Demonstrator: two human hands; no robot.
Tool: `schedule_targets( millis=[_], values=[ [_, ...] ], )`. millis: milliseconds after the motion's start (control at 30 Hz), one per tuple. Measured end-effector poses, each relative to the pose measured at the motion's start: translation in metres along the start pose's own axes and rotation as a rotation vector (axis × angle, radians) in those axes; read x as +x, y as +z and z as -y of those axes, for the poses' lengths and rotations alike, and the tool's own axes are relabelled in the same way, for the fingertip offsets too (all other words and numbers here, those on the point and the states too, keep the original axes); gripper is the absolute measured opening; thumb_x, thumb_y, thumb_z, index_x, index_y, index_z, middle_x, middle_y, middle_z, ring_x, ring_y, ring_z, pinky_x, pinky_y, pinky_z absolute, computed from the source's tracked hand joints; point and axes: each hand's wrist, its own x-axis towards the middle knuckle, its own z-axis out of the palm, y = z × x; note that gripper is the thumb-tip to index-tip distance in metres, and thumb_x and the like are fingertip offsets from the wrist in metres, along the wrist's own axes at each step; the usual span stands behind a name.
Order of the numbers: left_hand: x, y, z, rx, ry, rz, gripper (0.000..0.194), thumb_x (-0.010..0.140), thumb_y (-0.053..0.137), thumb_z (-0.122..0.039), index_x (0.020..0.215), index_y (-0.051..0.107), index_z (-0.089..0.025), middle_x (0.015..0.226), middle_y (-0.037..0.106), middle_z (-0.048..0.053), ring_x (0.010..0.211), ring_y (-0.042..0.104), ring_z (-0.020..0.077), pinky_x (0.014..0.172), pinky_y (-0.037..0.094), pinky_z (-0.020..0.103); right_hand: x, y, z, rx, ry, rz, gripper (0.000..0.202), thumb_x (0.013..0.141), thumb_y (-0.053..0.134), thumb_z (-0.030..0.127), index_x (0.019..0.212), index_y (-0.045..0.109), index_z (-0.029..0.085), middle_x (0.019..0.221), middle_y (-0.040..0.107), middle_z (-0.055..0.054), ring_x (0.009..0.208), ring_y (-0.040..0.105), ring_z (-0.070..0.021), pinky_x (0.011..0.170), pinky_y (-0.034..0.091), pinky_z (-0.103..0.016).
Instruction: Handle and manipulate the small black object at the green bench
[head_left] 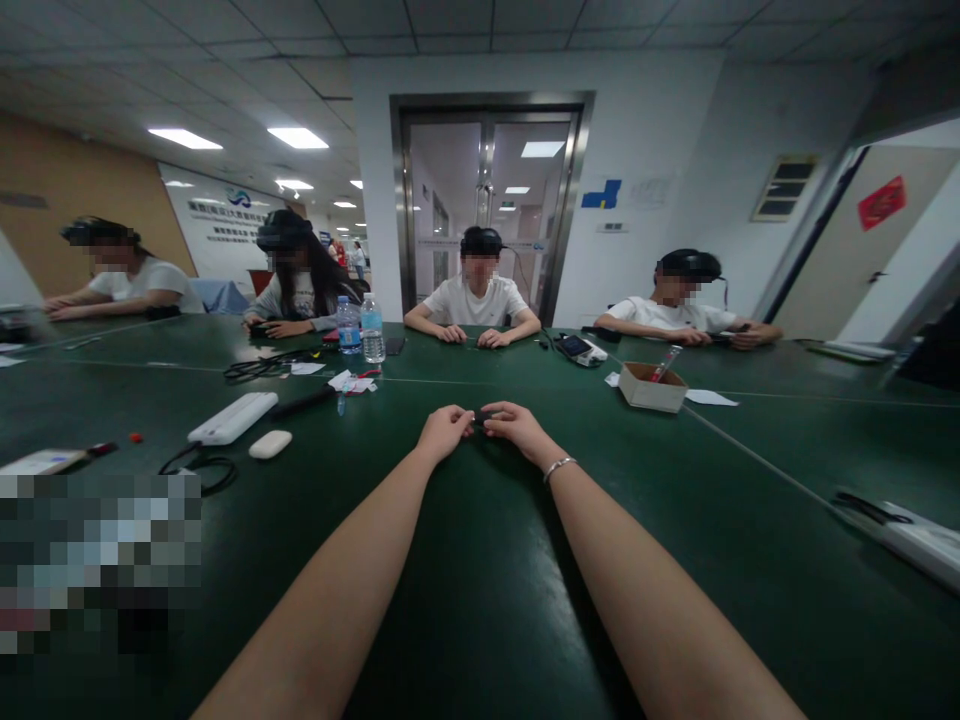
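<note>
Both my arms reach forward over the dark green table [480, 540]. My left hand [445, 434] and my right hand [517, 430] meet near the middle, fingertips almost touching. Between them is a small dark object [480, 416], too small to name, pinched from both sides. A small white spot shows at the left fingertips. A silver bracelet circles my right wrist. The fingers of both hands are closed, and they partly hide the object.
To the left lie a white power strip [234, 418], a white rounded case [271, 444] and black cables. Two plastic bottles [373, 328] stand farther back. A small open box [652, 388] sits at the right. Several people wearing headsets sit across the table.
</note>
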Motion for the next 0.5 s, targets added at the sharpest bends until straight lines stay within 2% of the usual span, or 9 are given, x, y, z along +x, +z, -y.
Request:
schedule_targets(
  millis=[167,500],
  values=[
    [0.0008,0.0002,-0.0005,0.035,-0.020,-0.001,0.034,0.083,0.044,-0.046,0.082,0.062,-0.016,0.070,0.067,0.003,0.062,0.061,0.0138,0.063,0.045,0.025,-0.0009,0.0009,0.0021,0.084,0.021,-0.026,0.011,0.077,0.064,0.009,0.087,0.065,0.013,0.079,0.065,-0.004,0.059,0.061,-0.0087,0.059,0.054,-0.018],
    [-0.0023,-0.0014,-0.0032,0.056,-0.057,-0.022,0.042,0.083,0.040,-0.051,0.082,0.063,-0.016,0.066,0.067,0.003,0.059,0.061,0.0137,0.063,0.045,0.025,0.0000,-0.0005,0.0002,0.134,0.036,-0.036,0.016,0.070,0.066,0.004,0.084,0.067,0.012,0.086,0.066,-0.006,0.076,0.064,-0.0137,0.069,0.055,-0.021]
  ],
)
